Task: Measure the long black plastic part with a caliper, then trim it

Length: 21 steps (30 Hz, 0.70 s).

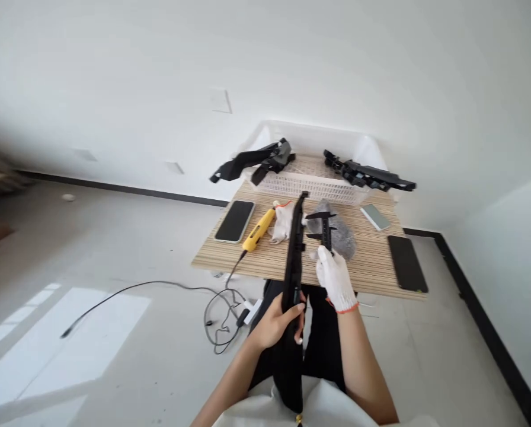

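Note:
My bare left hand is wrapped round a long black plastic part, which stands lengthwise from my lap up over the table edge. In a white knitted glove with an orange cuff, my right hand grips a black caliper. The caliper's jaws point left, toward the part; whether they touch it I cannot tell. Behind the caliper lies a grey bundle that looks like a wrapped or fuzzy cloth. A second white glove rests left of the part, beside a yellow corded tool.
A white plastic basket stands at the table's back, with black parts over its left side and more black parts over its right. Phones lie at the left and right; a small grey-green device is nearby. Cables trail on the floor.

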{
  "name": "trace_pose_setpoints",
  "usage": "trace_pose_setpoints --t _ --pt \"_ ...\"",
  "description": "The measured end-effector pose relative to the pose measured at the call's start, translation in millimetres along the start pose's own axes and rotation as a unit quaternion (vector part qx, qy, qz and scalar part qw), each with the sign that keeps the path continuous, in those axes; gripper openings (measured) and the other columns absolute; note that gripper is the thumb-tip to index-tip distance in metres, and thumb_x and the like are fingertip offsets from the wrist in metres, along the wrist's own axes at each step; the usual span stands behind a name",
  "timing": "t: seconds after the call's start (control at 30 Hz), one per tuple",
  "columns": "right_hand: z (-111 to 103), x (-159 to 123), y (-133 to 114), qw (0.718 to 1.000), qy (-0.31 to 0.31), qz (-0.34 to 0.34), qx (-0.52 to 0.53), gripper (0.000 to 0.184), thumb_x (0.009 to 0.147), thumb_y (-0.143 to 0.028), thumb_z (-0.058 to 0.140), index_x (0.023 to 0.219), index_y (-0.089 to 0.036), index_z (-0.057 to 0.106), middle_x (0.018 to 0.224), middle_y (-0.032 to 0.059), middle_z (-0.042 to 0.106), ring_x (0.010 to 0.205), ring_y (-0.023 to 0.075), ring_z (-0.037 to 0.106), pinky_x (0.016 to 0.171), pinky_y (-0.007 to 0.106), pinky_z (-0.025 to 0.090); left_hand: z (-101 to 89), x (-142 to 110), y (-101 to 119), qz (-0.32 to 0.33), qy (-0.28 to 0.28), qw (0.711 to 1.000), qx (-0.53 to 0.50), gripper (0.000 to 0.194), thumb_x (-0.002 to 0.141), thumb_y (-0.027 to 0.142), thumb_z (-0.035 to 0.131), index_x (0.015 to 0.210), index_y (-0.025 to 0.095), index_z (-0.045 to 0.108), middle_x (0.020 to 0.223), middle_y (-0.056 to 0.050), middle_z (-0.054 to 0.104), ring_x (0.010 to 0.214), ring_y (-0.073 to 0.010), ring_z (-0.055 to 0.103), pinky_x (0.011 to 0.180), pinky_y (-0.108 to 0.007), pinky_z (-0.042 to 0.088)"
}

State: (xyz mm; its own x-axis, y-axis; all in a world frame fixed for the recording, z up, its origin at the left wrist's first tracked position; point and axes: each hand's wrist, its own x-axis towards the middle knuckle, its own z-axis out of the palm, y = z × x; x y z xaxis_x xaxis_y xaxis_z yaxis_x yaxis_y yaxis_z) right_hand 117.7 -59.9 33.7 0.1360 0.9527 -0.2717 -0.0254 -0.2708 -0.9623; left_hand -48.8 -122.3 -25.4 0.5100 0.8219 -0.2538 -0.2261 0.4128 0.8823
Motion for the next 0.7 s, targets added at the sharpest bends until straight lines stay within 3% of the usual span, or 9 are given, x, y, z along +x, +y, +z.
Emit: trace_pose_setpoints --t 0.1,0.17,0.27,0.33,0.37,0.43,0.53,0.6,0.7 --pt "-5 -5 1 0.998 -0.028 0.028 0.045 0.057 0.081 -0.083 0.053 0.064 -0.028 0.058 0.048 -0.0054 0.042 0.043 0.011 0.03 0.044 0.027 0.025 -0.4 -1 1 0.005 -0.012 1.0 0.02 0.033 0.094 0.044 0.071 0.102 0.021 0.048 0.059 0.007 0.064 0.042 -0.0116 0.059 0.05 -0.025 0.048" --pt "-8 -10 3 0.996 -0.045 0.043 0.067 0.055 0.09 -0.076 0.056 0.068 -0.026 0.061 0.055 -0.0051 0.051 0.047 0.0101 0.037 0.045 0.025 0.031 -2.7 -1 1 -0.001 -0.03 0.999 0.015 0.026 0.094 0.037 0.067 0.1 0.022 0.047 0.062 0.006 0.066 0.042 -0.0116 0.059 0.049 -0.025 0.048" --pt "-11 -14 8 0.991 -0.065 0.067 0.091 0.04 0.102 -0.058 0.061 0.097 -0.019 0.071 0.089 0.0011 0.07 0.07 0.0127 0.061 0.061 0.027 0.054 -7.4 -1 -1 0.005 -0.038 0.999 -0.011 0.015 0.093 0.031 0.057 0.094 0.022 0.046 0.07 0.003 0.07 0.043 -0.0112 0.06 0.048 -0.024 0.047" --pt "-15 -13 9 0.989 -0.072 0.073 0.106 0.035 0.104 -0.05 0.063 0.115 -0.018 0.071 0.112 0.0059 0.072 0.089 0.0167 0.068 0.075 0.032 0.061 -10.2 0 -5 0.027 -0.042 0.998 -0.026 0.014 0.094 0.033 0.054 0.091 0.021 0.046 0.071 0.002 0.07 0.043 -0.011 0.06 0.048 -0.024 0.047" --pt "-17 -11 9 0.988 -0.074 0.07 0.114 0.035 0.104 -0.05 0.063 0.117 -0.018 0.07 0.113 0.0057 0.072 0.09 0.0167 0.068 0.076 0.032 0.062 -11.4 0 -7 0.04 -0.048 0.997 -0.035 0.016 0.094 0.036 0.054 0.092 0.021 0.047 0.072 0.001 0.069 0.043 -0.0112 0.06 0.048 -0.024 0.048" --pt "-24 -10 8 0.987 -0.073 0.054 0.131 0.038 0.103 -0.055 0.061 0.106 -0.018 0.07 0.095 0.0026 0.07 0.073 0.0124 0.062 0.063 0.027 0.056 -14.1 2 -14 0.066 -0.066 0.994 -0.057 0.022 0.094 0.041 0.055 0.099 0.021 0.048 0.075 0.001 0.071 0.044 -0.0123 0.062 0.046 -0.025 0.05" --pt "-33 -12 6 0.985 -0.072 0.018 0.156 0.047 0.092 -0.063 0.058 0.071 -0.022 0.061 0.052 -0.0056 0.04 0.043 0.0077 0.028 0.04 0.023 0.025 -19.3 3 -27 0.091 -0.101 0.986 -0.093 0.031 0.091 0.041 0.061 0.112 0.023 0.046 0.079 0.001 0.073 0.044 -0.0134 0.063 0.042 -0.023 0.05" --pt "-37 -17 5 0.984 -0.063 -0.006 0.166 0.044 0.081 -0.065 0.057 0.068 -0.024 0.057 0.047 -0.0083 0.028 0.04 0.0076 0.018 0.038 0.024 0.016 -22.5 3 -35 0.113 -0.104 0.982 -0.108 0.035 0.088 0.038 0.063 0.115 0.024 0.046 0.081 0.001 0.073 0.044 -0.0135 0.064 0.04 -0.022 0.049" --pt "-44 -27 -2 0.986 -0.048 -0.033 0.154 0.036 0.078 -0.058 0.057 0.072 -0.023 0.059 0.048 -0.0084 0.03 0.041 0.0077 0.019 0.041 0.024 0.015 -23.9 1 -39 0.133 -0.08 0.983 -0.102 0.035 0.088 0.033 0.062 0.119 0.021 0.049 0.084 0.0 0.073 0.048 -0.0139 0.066 0.045 -0.023 0.052"
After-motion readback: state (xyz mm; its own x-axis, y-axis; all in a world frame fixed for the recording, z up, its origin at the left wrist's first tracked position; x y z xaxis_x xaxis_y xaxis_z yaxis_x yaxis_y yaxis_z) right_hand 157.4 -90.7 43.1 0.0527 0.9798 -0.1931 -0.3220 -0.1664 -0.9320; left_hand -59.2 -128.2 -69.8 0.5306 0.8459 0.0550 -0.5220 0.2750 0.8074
